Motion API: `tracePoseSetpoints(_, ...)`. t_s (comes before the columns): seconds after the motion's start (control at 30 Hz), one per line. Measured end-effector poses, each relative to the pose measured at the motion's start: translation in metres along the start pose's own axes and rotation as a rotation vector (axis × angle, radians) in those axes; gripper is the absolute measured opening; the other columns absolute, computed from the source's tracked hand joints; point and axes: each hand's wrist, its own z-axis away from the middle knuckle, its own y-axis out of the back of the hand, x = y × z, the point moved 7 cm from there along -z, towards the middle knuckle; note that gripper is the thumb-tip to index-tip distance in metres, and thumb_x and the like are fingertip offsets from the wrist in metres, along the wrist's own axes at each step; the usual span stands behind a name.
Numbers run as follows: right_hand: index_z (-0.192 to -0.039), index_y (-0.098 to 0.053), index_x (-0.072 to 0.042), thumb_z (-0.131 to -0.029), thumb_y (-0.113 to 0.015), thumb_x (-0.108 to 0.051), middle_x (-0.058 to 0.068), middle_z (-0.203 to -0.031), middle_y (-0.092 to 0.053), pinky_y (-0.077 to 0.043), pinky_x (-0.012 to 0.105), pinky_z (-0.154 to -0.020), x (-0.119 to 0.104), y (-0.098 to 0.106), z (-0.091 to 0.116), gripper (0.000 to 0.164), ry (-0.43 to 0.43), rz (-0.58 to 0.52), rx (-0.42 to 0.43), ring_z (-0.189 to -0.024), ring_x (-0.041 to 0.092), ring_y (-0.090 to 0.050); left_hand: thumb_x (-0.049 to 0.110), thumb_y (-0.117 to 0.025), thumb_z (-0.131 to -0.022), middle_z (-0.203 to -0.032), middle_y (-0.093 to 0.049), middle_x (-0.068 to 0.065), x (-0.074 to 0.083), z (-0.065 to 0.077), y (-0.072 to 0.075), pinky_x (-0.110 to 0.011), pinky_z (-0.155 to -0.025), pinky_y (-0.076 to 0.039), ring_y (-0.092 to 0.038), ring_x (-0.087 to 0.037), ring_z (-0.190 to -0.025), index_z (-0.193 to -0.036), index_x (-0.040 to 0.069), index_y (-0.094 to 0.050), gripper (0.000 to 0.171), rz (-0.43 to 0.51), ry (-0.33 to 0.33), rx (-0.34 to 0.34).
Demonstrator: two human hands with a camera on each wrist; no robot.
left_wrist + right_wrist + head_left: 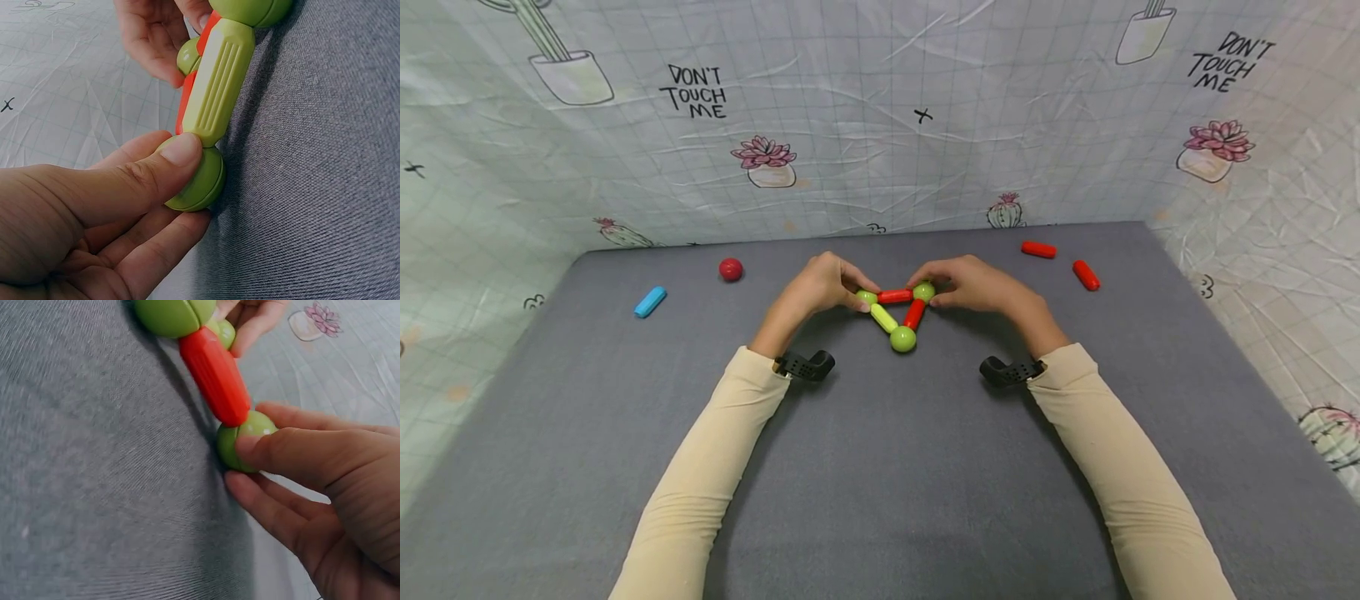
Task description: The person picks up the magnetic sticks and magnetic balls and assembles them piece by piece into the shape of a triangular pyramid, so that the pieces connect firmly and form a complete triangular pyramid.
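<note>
A triangle of green balls and rods lies on the grey table in the head view. Its near corner is a green ball [902,338]; a yellow-green rod [883,318] runs from there to the left corner, a red rod [914,314] to the right corner. Another red rod [895,297] spans the far side. My left hand [822,283] pinches the left green ball [199,181] between thumb and fingers. With thumb and fingertips, my right hand [977,285] holds the right green ball [240,449].
On the left of the table [880,483] lie a blue rod [651,302] and a red ball [731,269]. Two loose red rods, one [1039,249] near the back edge and another [1086,275], lie at the right. A printed cloth [880,108] hangs behind.
</note>
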Motion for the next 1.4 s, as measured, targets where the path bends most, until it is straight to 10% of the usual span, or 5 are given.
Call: tracePoseSetpoints(1.4, -0.129, -0.071, -0.009, -0.09, -0.079, -0.008, 0.013, -0.127, -0.069, -0.056, 0.041, -0.09, -0.003, 0.0, 0.0, 0.04, -0.037, 0.037, 0.028, -0.107, 0.026, -0.068, 0.011, -0.087, -0.08, -0.112, -0.077, -0.004, 0.004, 0.001, -0.002, -0.029, -0.082, -0.053, -0.066, -0.017, -0.101, -0.109, 0.015, -0.082, 0.029, -0.015, -0.014, -0.017)
